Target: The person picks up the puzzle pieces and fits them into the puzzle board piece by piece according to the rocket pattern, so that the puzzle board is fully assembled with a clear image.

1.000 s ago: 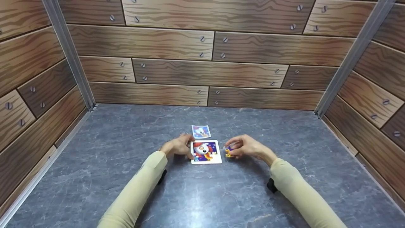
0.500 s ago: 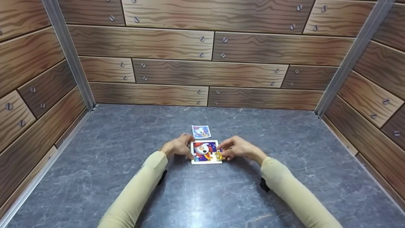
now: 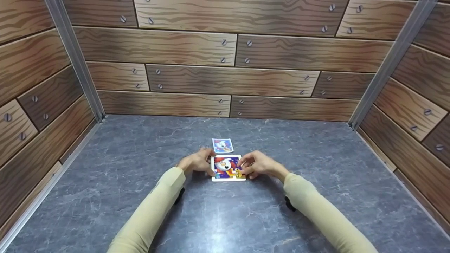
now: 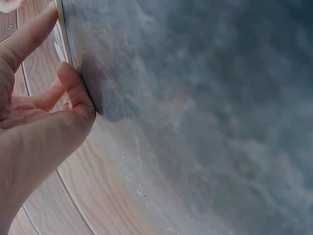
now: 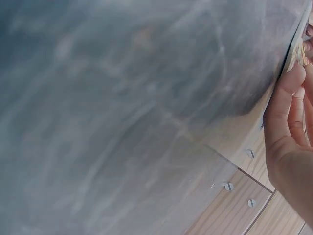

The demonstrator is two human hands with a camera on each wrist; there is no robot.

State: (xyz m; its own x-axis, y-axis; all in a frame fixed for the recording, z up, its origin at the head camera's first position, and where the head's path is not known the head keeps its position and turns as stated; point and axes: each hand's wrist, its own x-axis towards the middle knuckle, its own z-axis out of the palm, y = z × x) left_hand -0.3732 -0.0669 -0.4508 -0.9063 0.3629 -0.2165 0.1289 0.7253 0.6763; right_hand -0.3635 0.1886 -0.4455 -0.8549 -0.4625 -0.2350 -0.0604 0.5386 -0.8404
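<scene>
In the head view a white-rimmed jigsaw puzzle tray (image 3: 225, 180) lies flat on the table, with a cartoon picture of a white-faced figure and purple ground. At its left side my left hand (image 3: 197, 162) holds the edge, index finger by the far corner and thumb by the near one. In the left wrist view the thumb (image 4: 73, 85) presses the tray's edge. My right hand (image 3: 261, 164) pinches a yellow-and-purple puzzle piece (image 3: 238, 173) over the tray's lower right part. A small pale gap shows left of this piece. The right fingertips partly cover it.
Just beyond the tray lies a small picture card (image 3: 222, 145) with the same cartoon. The grey marbled table (image 3: 147, 140) is bounded by wood-patterned walls (image 3: 190, 79) at the back and both sides.
My right hand has carried the puzzle piece leftward from beside the tray onto its lower right area. My left hand has stayed at the tray's left edge.
</scene>
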